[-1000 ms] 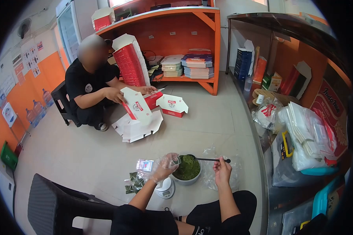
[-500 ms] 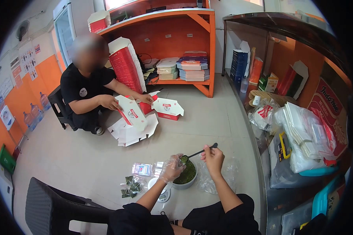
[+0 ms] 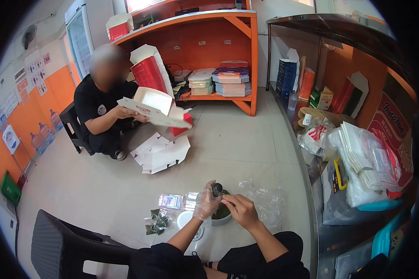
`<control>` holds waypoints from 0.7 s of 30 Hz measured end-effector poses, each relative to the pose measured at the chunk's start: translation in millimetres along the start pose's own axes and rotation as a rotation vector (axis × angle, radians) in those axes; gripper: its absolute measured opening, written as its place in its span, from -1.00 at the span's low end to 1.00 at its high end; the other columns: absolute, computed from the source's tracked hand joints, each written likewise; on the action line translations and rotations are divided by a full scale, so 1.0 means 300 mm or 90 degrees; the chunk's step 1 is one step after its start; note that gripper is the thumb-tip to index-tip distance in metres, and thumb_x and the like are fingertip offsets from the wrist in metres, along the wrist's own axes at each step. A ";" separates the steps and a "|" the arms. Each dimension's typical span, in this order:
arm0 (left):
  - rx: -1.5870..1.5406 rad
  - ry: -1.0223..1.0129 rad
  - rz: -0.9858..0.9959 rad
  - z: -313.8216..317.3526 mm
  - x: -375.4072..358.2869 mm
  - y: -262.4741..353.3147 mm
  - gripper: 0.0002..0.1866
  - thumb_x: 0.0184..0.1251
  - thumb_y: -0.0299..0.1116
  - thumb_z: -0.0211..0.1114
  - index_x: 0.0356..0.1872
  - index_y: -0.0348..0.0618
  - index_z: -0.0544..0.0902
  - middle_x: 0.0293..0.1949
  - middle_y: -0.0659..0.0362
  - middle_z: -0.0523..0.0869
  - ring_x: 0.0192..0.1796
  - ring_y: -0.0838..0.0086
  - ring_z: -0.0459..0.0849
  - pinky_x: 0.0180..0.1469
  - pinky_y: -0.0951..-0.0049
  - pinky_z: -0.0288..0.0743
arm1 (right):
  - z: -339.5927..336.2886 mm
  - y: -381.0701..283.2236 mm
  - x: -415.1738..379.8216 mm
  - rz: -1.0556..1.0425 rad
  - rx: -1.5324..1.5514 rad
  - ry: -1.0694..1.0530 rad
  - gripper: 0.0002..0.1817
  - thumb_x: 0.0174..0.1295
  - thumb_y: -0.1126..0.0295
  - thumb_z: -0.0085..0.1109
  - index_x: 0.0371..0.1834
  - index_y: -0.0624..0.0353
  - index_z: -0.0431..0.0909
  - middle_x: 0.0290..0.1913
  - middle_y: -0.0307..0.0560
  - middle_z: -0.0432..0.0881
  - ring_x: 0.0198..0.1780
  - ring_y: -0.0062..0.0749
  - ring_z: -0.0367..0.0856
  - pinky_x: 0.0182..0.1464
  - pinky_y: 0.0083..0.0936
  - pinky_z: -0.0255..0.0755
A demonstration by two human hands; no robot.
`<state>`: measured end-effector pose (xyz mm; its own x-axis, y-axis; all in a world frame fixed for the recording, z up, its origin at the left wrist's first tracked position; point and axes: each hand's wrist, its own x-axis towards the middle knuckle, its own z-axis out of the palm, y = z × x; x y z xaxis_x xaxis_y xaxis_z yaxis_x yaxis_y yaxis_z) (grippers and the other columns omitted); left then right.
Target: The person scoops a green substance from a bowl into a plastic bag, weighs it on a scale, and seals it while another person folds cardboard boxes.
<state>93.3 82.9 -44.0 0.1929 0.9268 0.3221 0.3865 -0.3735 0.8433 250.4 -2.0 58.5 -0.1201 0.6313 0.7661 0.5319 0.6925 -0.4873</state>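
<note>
My right hand is closed round the handle of a black measuring spoon. The spoon's round end is tipped up beside the fingers of my left hand, which wears a clear plastic glove. Those fingers are curled, and what they grip is hidden. Beneath both hands is a round tub of green flakes, partly covered by them. Left of it stands a small white scale. Small filled green packets lie further left, with a pack of clear bags behind them.
A crumpled clear plastic bag lies right of the tub. Across the floor, a seated person folds a white and red box near flat cartons. A black stool is at left, a metal shelf at right.
My right hand has moved left and down to my left hand, turning the spoon from over the tub to upright by the left fingers. The other person has lifted and turned a box.
</note>
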 end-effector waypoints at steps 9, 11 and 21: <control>0.025 0.051 0.016 0.011 0.004 0.040 -0.37 0.17 -0.37 0.34 0.26 -0.25 0.31 0.04 -0.17 0.57 0.04 0.01 0.62 0.07 0.20 0.49 | -0.020 -0.012 -0.048 -0.035 -0.025 0.017 -0.71 0.01 0.55 0.38 -0.15 0.29 0.60 -0.26 -0.04 0.68 -0.29 -0.19 0.68 -0.25 -0.41 0.58; 0.038 0.077 0.059 0.027 0.009 0.007 -0.37 0.19 -0.38 0.38 0.27 -0.22 0.30 -0.05 -0.03 0.60 -0.04 0.28 0.63 -0.02 0.35 0.52 | -0.023 -0.014 -0.051 -0.038 -0.024 0.018 -0.70 0.01 0.55 0.38 -0.15 0.29 0.60 -0.26 -0.04 0.69 -0.28 -0.19 0.68 -0.24 -0.41 0.58; -0.101 0.031 -0.041 0.018 0.010 0.026 -0.52 0.21 -0.40 0.36 0.14 -0.16 0.41 -0.10 0.15 0.56 -0.10 0.48 0.57 -0.05 0.43 0.49 | -0.030 -0.017 -0.057 -0.031 -0.006 0.029 -0.70 0.02 0.53 0.39 -0.14 0.27 0.61 -0.26 -0.03 0.69 -0.27 -0.20 0.69 -0.24 -0.41 0.58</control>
<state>101.6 82.6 -38.9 0.1271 0.9509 0.2821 0.2484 -0.3058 0.9191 257.3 -19.4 51.7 -0.1072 0.5802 0.8074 0.5338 0.7187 -0.4456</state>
